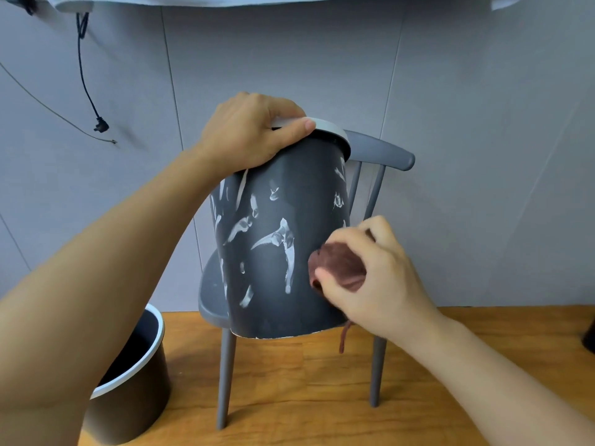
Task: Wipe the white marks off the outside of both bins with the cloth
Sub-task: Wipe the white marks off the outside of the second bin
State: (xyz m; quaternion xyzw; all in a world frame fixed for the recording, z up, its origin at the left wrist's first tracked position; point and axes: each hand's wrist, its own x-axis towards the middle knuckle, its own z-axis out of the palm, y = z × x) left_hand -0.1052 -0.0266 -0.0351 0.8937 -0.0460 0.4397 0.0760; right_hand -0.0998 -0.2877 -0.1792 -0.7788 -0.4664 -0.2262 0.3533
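Pressing wadded brown cloth (338,268) on smooth, white-smeared bin (283,226).

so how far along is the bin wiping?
Early. Nothing looks finished. In hand: the left hand grips the white rim of the tilted dark bin on the grey chair, while the right hand presses the brown cloth to its lower right side. White marks cover the facing side. The second bin stands on the floor, its outside barely visible.

Soft even light, faint shadows, wide-angle bending at edges.
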